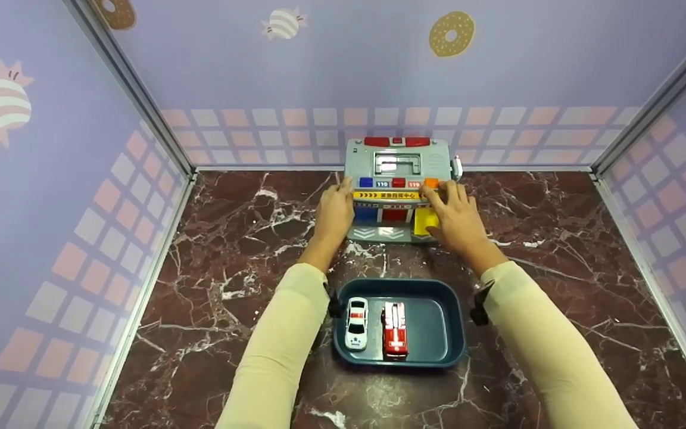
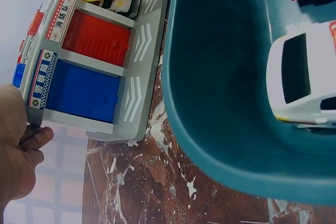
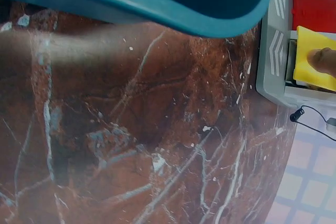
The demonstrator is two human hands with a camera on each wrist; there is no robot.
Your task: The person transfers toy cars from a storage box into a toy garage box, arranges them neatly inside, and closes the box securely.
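Observation:
A grey toy garage (image 1: 396,233) stands at the back of the table, with blue (image 2: 84,90), red (image 2: 98,39) and yellow doors (image 3: 315,59). The yellow door is swung partly outward, and part of a white and black toy car (image 2: 122,4) shows behind it. My left hand (image 1: 335,213) grips the garage's left side, its fingers curled at the edge. My right hand (image 1: 459,219) is at the right side: the thumb touches the yellow door while fingers rest on the roof edge near the orange button (image 1: 431,183).
In front of the garage is a dark teal tray (image 1: 399,362) with a white police car (image 1: 356,325) and a red fire truck (image 1: 395,330) inside. Patterned walls enclose the marbled table (image 1: 224,333) on the left, right and back. A small black-corded handset (image 3: 297,114) hangs at the garage's right side.

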